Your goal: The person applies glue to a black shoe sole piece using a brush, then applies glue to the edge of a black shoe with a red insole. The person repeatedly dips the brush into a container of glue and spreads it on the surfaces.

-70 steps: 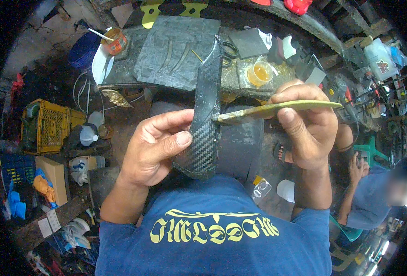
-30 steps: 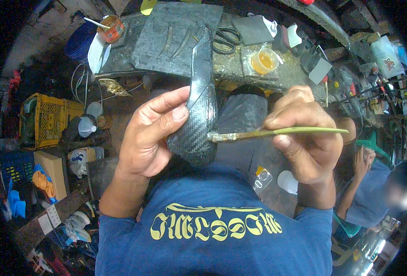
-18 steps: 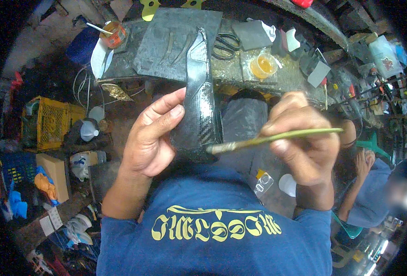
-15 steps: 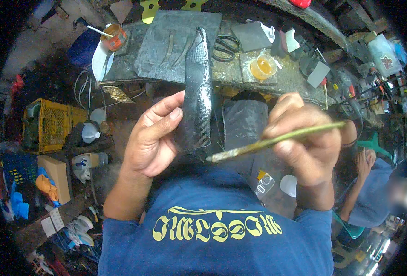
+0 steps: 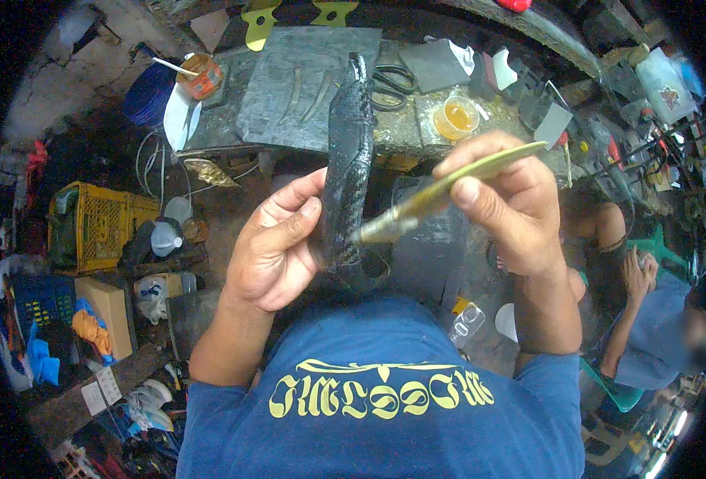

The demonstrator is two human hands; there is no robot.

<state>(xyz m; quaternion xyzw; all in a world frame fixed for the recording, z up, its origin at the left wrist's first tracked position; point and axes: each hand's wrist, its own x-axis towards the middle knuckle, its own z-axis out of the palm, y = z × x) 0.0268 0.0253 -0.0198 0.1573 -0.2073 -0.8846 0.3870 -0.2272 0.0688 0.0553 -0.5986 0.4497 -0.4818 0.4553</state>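
Left hand (image 5: 277, 249), grip pinching the glossy black piece (image 5: 348, 152), likely light, stiff, slick, best held by its edge, while the right hand (image 5: 516, 203) pinches a brush (image 5: 431, 196)!

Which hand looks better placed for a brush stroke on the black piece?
Probably the right hand: its grip has the brush, tip at the lower part of the black piece. The left hand is occupied holding that piece.
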